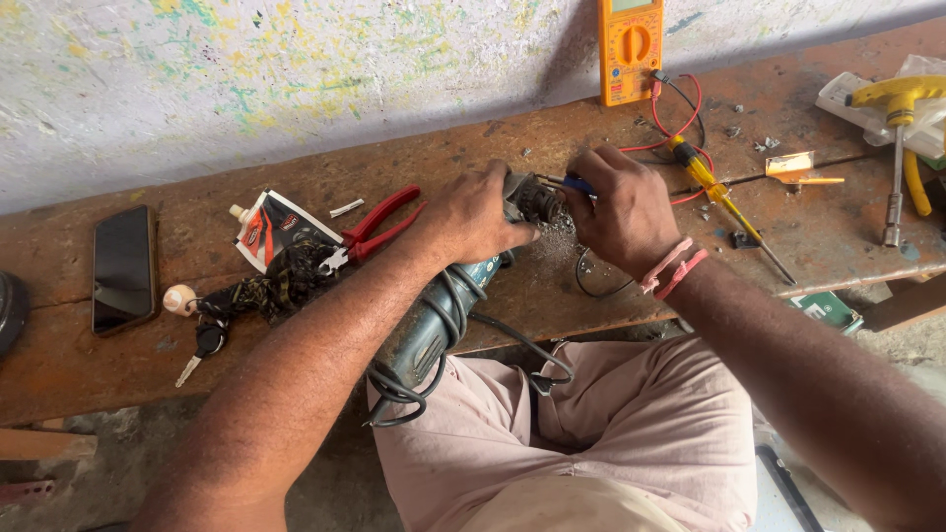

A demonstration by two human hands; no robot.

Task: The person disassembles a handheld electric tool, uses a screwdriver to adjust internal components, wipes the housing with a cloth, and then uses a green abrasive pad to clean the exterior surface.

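A blue-green angle grinder (434, 320) lies across the edge of a worn wooden bench (118, 365), its black cord wound around the body. My left hand (473, 217) grips the grinder near its open metal head (532, 200). My right hand (623, 209) is closed on a small blue-handled tool (576, 184) whose tip points into that head. Pink bands circle my right wrist. Fine metal grit lies on the bench under the head.
An orange multimeter (630, 49) with red and black leads leans on the wall. A yellow screwdriver (719, 197), red pliers (379, 227), a glue sachet (271, 227), keys (202, 340), a black phone (123, 268) and a yellow T-handle wrench (897, 128) lie around.
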